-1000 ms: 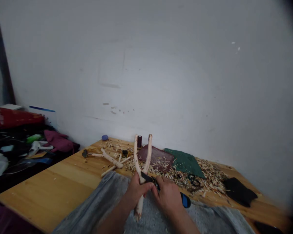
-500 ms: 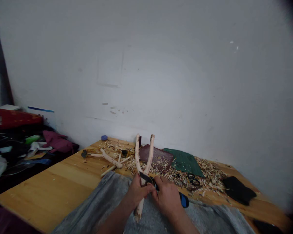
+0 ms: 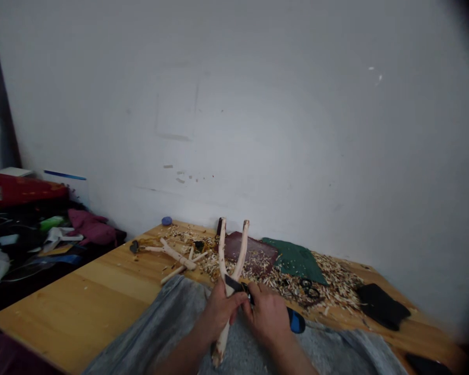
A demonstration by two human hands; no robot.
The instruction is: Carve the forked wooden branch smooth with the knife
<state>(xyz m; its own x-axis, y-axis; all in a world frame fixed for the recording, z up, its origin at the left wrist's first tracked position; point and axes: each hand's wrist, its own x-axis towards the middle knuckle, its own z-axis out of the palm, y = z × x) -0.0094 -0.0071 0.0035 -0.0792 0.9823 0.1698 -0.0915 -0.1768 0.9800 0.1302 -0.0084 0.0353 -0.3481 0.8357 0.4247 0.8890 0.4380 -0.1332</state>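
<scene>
My left hand (image 3: pixel 219 310) is closed round the stem of a pale, peeled Y-shaped wooden fork (image 3: pixel 230 255), holding it upright over a grey cloth (image 3: pixel 164 328) on my lap. My right hand (image 3: pixel 268 315) is wrapped round a knife (image 3: pixel 297 322) with a black and blue handle. Its dark blade lies against the wood just below the fork, by my left thumb.
A wooden table (image 3: pixel 82 302) carries wood shavings (image 3: pixel 332 284), peeled sticks (image 3: pixel 175 255), a maroon sheet (image 3: pixel 250 250), a green sheet (image 3: pixel 295 258), scissors (image 3: pixel 308 286) and a black cloth (image 3: pixel 383 307). Clutter (image 3: pixel 31 219) lies at the left. A white wall stands behind.
The forked stick has tilted slightly and shifted a little to the right and down. Both hands keep their hold, and the blade stays at the same spot.
</scene>
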